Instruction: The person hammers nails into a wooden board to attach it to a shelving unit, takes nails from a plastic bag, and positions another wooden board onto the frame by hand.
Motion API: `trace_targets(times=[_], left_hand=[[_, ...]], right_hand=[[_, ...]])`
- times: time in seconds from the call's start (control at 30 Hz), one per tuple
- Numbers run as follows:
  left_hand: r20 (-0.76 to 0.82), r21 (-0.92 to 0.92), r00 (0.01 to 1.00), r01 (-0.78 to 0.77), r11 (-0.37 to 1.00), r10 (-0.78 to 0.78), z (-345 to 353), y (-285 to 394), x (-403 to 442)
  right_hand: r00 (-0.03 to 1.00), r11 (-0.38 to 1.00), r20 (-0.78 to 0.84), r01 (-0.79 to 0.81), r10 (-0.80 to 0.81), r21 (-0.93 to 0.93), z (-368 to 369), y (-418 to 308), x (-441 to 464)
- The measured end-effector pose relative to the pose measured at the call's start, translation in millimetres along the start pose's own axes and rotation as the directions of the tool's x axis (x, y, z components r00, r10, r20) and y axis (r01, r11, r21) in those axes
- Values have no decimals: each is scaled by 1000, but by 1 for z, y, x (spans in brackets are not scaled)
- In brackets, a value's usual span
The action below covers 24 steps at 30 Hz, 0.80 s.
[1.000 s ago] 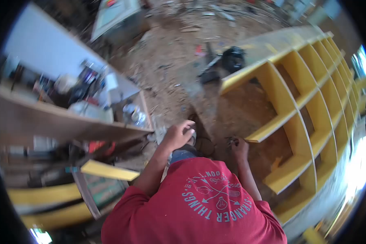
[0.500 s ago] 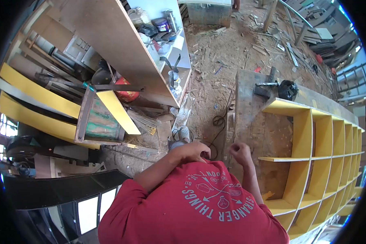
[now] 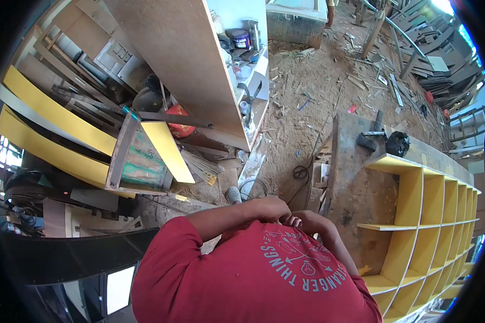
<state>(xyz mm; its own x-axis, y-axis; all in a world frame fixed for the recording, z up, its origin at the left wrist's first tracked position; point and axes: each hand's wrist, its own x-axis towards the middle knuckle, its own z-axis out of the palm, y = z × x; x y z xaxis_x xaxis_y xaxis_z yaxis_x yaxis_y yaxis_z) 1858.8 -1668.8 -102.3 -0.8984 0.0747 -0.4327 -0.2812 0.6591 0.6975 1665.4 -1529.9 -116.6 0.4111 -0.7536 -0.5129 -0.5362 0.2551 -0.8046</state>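
Note:
My left hand (image 3: 274, 208) is closed at the front of the red shirt (image 3: 226, 269), its fingers curled inward. Right against it, my right hand (image 3: 310, 220) is closed too, and the two hands meet at chest height. Whatever lies between the fingers is hidden. To the right of the hands stands a worn wooden workbench (image 3: 355, 188). On it rests a yellow compartment shelf frame (image 3: 409, 229), with a hammer (image 3: 371, 137) and a black plastic bundle (image 3: 397, 144) beyond its near corner.
A brown cabinet panel (image 3: 172, 59) rises at the upper left, with a purple-labelled tub (image 3: 241, 39) on its shelf. A yellow board (image 3: 167, 153) leans on a green-stained wooden box (image 3: 140, 161). Wood scraps and a coiled cable (image 3: 300, 172) lie on the dusty floor (image 3: 296, 118).
My right hand has come leftward to meet my left hand, which has shifted slightly right. The surroundings have slid a little right and down in view.

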Motion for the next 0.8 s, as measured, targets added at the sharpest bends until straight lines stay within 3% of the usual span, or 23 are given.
trace_targets(times=[0.03, 0.1, 0.23, 0.3, 0.33, 0.43, 0.53, 0.63, 0.73, 0.8], left_hand=[[-15, 15, 1000, -5, 1000, 5, -5, -13, -8], [-45, 32, 999, -12, 999, 14, -14, -33, -31], [129, 2, 988, 82, 997, -82, -47, -79, -84], [163, 14, 984, 74, 997, -76, -54, -112, -111], [89, 9, 993, 75, 997, -76, -56, -127, -124], [-157, 16, 985, 78, 997, -74, -54, -176, -163], [-453, 41, 890, 83, 996, -56, -47, -218, -198], [-503, 17, 863, 67, 998, -49, -37, -246, -221], [-373, -519, 912, -53, 853, -170, -33, -269, -240], [-395, -633, 894, -99, 768, -210, -32, -277, -251]], right_hand=[[999, 998, -11, -53, 53, -32, -1, -11, 14], [999, 995, -30, 21, -24, -95, 6, -20, 51], [1000, 992, 6, 22, -21, -123, -3, -74, 111], [999, 967, 31, 36, -29, -253, 0, -94, 156], [998, 948, 49, 46, -32, -316, 2, -104, 176], [980, 951, -26, 187, -199, -248, 0, -146, 220], [955, 954, -143, 229, -258, -193, 6, -177, 260], [991, 924, -79, 75, -112, -375, 10, -168, 294], [992, 986, 106, 80, -65, -147, -7, -159, 319], [982, 991, 171, 93, -76, -95, -18, -171, 331]])
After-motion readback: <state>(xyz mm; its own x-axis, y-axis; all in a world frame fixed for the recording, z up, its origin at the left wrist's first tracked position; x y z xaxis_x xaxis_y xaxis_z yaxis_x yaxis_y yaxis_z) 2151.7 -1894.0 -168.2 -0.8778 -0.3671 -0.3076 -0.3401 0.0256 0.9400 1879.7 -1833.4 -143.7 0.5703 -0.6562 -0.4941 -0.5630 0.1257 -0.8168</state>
